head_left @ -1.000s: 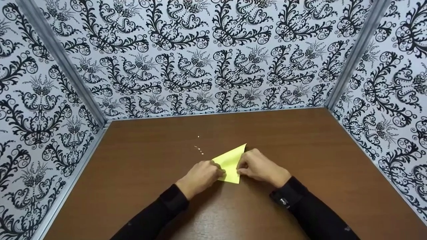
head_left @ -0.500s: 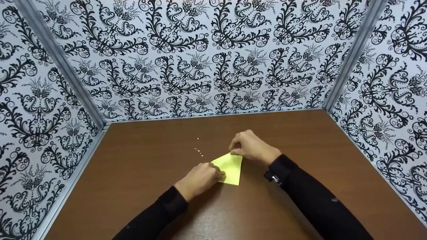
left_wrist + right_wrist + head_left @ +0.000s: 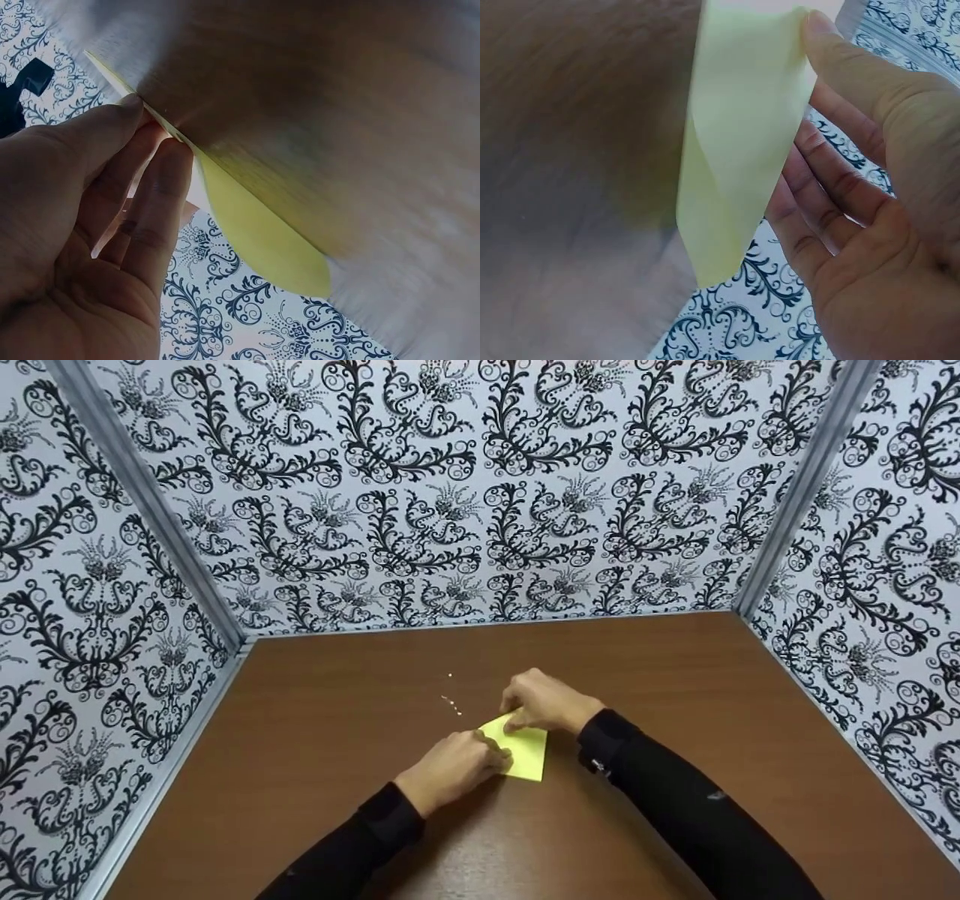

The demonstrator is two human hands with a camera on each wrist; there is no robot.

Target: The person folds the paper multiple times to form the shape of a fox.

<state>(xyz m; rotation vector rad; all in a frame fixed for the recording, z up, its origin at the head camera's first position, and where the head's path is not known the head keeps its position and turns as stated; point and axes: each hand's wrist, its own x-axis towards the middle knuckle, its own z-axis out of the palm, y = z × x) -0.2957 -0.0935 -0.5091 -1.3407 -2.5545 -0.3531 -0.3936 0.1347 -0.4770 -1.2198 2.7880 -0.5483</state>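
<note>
A folded sheet of yellow paper [image 3: 529, 751] lies on the brown table between both hands. My left hand [image 3: 454, 767] holds it at its left side; in the left wrist view the thumb and fingertips meet at the edge of the paper [image 3: 259, 232], which bows below them. At the far edge is my right hand [image 3: 546, 701], its thumb on top of the sheet. From the right wrist, the thumb lies on the paper [image 3: 746, 97] with the other fingers behind it, and a folded layer shows. Fingers partly hide the sheet's left and far edges.
Small white specks [image 3: 454, 705] lie on the table [image 3: 337, 697] beyond the left hand. Patterned black-and-white walls [image 3: 480, 510] with grey metal corner posts [image 3: 806, 487] enclose the table's back and sides.
My right hand has moved from the paper's right edge to its far edge, then left and slightly nearer. The pointed far corner no longer sticks out. My left hand has stayed nearly still.
</note>
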